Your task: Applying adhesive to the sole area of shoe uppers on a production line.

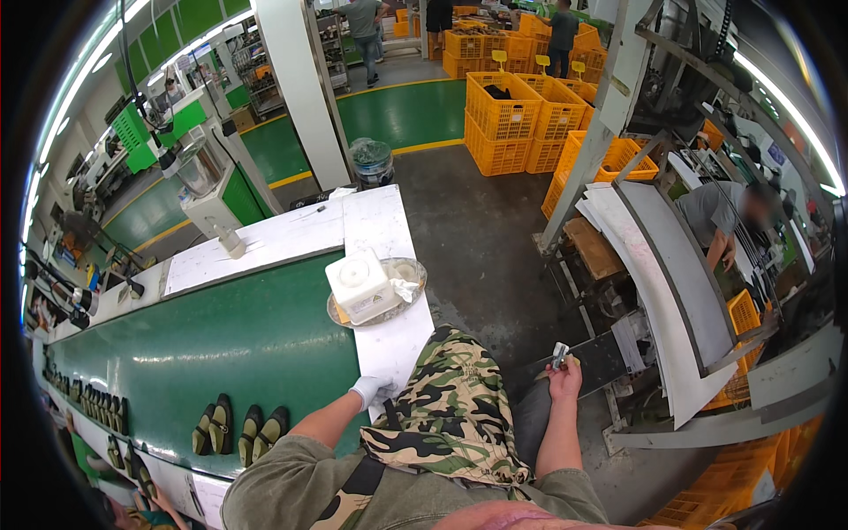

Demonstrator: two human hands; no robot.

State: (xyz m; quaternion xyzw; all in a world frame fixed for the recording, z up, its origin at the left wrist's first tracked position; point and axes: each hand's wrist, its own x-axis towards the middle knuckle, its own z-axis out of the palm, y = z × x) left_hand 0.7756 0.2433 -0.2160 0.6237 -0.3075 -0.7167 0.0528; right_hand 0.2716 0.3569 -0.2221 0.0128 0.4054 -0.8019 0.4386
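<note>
My left hand, in a white glove, rests on the white tabletop edge beside my camouflage apron. Its fingers look laid out on the surface, partly hard to see, with nothing visible in them. Out to the right, my bare right hand is closed around a small silver-grey object whose kind I cannot make out. Ahead of my left hand, a white plastic container stands on a round tray with crumpled white tissue.
Left of me runs a green conveyor belt carrying pairs of dark strapped shoes. Yellow crates are stacked ahead. A metal-framed bench stands at right, with a person behind it. A clear bottle sits beyond the belt.
</note>
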